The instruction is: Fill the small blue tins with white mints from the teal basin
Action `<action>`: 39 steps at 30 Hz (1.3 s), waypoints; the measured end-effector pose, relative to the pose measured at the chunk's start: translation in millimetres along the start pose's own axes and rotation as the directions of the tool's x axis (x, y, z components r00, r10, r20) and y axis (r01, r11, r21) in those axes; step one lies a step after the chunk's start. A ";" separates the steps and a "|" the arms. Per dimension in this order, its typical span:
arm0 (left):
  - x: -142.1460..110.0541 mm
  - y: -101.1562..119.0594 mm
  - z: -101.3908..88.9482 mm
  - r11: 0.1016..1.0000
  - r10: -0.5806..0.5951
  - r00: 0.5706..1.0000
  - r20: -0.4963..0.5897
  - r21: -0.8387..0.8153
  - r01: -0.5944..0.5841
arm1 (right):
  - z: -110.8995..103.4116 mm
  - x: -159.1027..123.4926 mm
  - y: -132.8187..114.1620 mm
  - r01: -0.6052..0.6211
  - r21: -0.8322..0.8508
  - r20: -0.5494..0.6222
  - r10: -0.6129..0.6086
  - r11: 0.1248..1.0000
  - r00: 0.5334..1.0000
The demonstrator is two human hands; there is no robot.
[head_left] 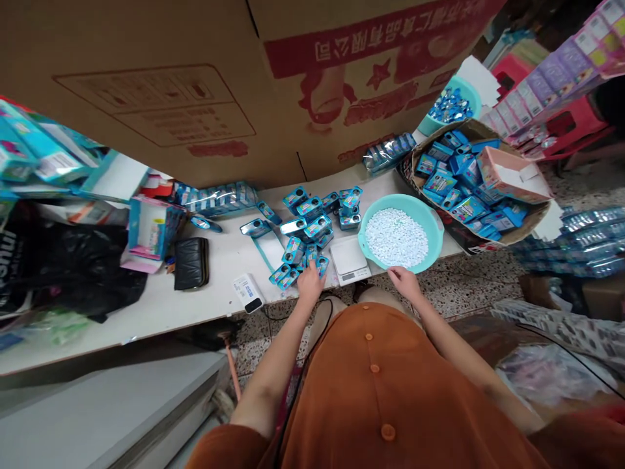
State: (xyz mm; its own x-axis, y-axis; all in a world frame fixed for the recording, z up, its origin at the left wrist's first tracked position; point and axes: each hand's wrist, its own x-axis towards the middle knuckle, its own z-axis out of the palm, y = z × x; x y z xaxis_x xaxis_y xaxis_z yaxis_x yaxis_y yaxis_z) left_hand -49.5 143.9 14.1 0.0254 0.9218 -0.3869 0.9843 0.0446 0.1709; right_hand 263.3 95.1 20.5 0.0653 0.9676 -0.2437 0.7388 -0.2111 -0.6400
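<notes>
Several small blue boxes (319,226), each with a dark round spot on its face, lie in a loose pile on the white table. My left hand (311,283) is at the near edge of this pile, its fingers closed around one small blue box (311,253). A white digital scale (347,257) sits just right of the pile. Beside it is a teal basin (435,244) holding many small pale pellets (396,236). My right hand (404,283) is at the basin's near rim with fingers pinched together; anything between them is too small to make out.
A large cardboard carton (273,150) stands along the table's back. An open carton (415,156) of blue boxes is at right. Wrapped packs (219,197), a black wallet (190,262), a white device (248,292) and a black plastic bag (97,273) lie left.
</notes>
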 end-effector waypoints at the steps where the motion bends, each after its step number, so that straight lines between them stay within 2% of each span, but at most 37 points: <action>1: -1.9 2.8 1.9 1.000 -0.011 1.000 -0.011 -0.005 0.011 | -1.7 1.0 3.2 0.001 0.034 -0.011 -0.001 0.999 1.000; 5: -17.4 12.8 2.6 1.000 -0.017 0.998 -0.053 0.000 0.017 | -8.6 10.7 22.2 -0.021 0.150 -0.086 0.034 0.988 0.996; 9: -38.5 23.4 -4.3 1.000 -0.007 0.996 -0.093 -0.007 0.006 | -12.3 28.1 42.2 -0.115 0.238 -0.146 0.152 0.964 0.978; 12: -43.9 35.5 -9.2 0.999 0.010 0.991 -0.130 -0.042 -0.016 | -11.1 37.5 48.5 -0.183 0.232 -0.175 0.226 0.955 0.958; 15: -35.5 51.8 -11.3 0.996 0.041 0.991 -0.126 -0.069 -0.050 | -8.3 39.1 48.7 -0.220 0.139 -0.191 0.244 0.966 0.951; 17: -24.9 63.0 -11.3 0.994 0.067 0.993 -0.102 -0.080 -0.075 | -6.9 37.4 48.7 -0.199 0.095 -0.193 0.214 0.975 0.957; 21: -2.8 80.3 -10.0 0.990 0.108 0.991 -0.074 -0.083 -0.114 | -7.3 34.7 51.7 -0.133 0.097 -0.164 0.147 0.986 0.975; 25: 13.1 90.0 -7.8 0.989 0.122 0.990 -0.077 -0.073 -0.128 | -9.3 34.6 53.4 -0.126 0.100 -0.131 0.139 0.987 0.982; 32: 18.8 87.9 -3.8 0.992 0.045 0.995 -0.087 -0.118 -0.055 | -12.2 34.0 50.7 -0.123 0.062 -0.100 0.129 0.990 0.987; 36: 2.2 72.9 7.5 0.977 -0.079 0.995 -0.060 -0.201 0.066 | -12.8 36.1 48.6 -0.138 0.005 -0.093 0.138 0.990 0.986; 39: -17.3 59.2 23.0 0.966 -0.142 0.990 0.011 -0.215 0.141 | -12.1 38.6 47.2 -0.150 -0.033 -0.088 0.147 0.988 0.985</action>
State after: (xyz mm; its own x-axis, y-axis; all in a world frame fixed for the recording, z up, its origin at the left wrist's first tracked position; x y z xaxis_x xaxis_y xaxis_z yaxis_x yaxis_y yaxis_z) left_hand 12.3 121.8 10.0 -0.1124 0.9018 -0.4172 0.9171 0.2558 0.3058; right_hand 308.8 124.2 -10.3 0.2318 0.9345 -0.2702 0.7423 -0.3494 -0.5718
